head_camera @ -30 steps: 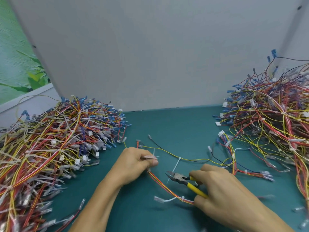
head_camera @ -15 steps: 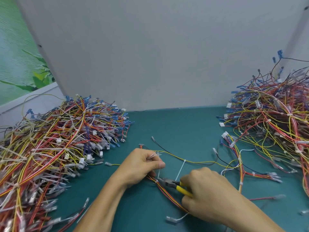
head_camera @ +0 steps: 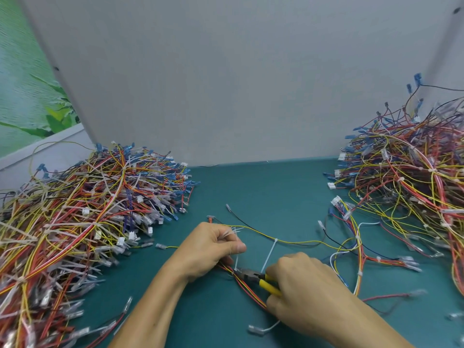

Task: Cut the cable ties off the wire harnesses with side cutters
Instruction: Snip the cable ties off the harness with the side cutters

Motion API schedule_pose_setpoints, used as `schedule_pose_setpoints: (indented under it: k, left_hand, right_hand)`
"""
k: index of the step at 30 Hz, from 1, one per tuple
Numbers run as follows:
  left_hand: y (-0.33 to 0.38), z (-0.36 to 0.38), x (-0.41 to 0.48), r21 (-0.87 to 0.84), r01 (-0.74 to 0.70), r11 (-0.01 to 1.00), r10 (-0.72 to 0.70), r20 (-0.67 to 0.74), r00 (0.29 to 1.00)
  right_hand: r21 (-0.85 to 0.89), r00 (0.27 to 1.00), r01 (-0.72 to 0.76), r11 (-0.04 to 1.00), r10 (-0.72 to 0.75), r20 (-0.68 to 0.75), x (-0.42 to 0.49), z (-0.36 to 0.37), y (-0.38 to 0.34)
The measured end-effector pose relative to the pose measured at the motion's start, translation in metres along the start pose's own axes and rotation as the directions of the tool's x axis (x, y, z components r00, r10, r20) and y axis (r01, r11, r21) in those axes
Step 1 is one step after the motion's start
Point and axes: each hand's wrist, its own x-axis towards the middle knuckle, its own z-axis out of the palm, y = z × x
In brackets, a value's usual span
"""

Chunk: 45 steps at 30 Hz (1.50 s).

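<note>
The wire harness (head_camera: 251,292) is gripped by the left hand (head_camera: 208,249) on the green mat (head_camera: 251,192). Yellow-handled side cutters (head_camera: 251,275), clasped in the right hand (head_camera: 303,295), are set at a white cable tie (head_camera: 236,261) between both hands.

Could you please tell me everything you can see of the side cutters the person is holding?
The side cutters have a dark, metal-looking head and yellow handles that look plastic-coated. The right hand grips the handles and hides most of them. The tool lies low over the green mat, nose pointing left toward the left hand, which holds the wire bundle. The tip meets that bundle at a white cable tie. Whether the jaws are closed cannot be told.
</note>
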Motion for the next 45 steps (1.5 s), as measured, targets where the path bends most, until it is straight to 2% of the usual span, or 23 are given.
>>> schedule_pose_setpoints:
  k: [19,31,33,38,45]
  left_hand:
    - [0.0,-0.001,0.0,0.036,0.014,0.999,-0.015,0.02,1.0]
    - [-0.003,-0.001,0.001,0.025,0.019,1.0,-0.019,-0.007,1.0]
    - [-0.004,-0.001,0.002,-0.08,0.021,0.997,-0.022,-0.013,1.0]
    - [-0.003,0.004,0.004,-0.285,0.026,0.958,-0.045,-0.062,0.997]
    - [-0.001,0.007,0.006,-0.183,-0.055,0.982,0.022,-0.178,0.984]
  right_hand:
    - [-0.078,0.996,0.028,0.997,-0.034,-0.087,0.006,0.018,-0.002]
    - [-0.164,0.999,0.017,0.986,-0.022,-0.027,0.008,0.022,-0.002]
    - [-0.129,0.998,0.007,0.992,-0.016,-0.066,0.004,0.018,0.001]
    - [-0.197,0.936,-0.012,0.98,-0.059,-0.347,0.01,0.002,0.02]
    - [-0.069,0.932,-0.045,0.997,0.017,-0.362,0.056,0.007,0.045]
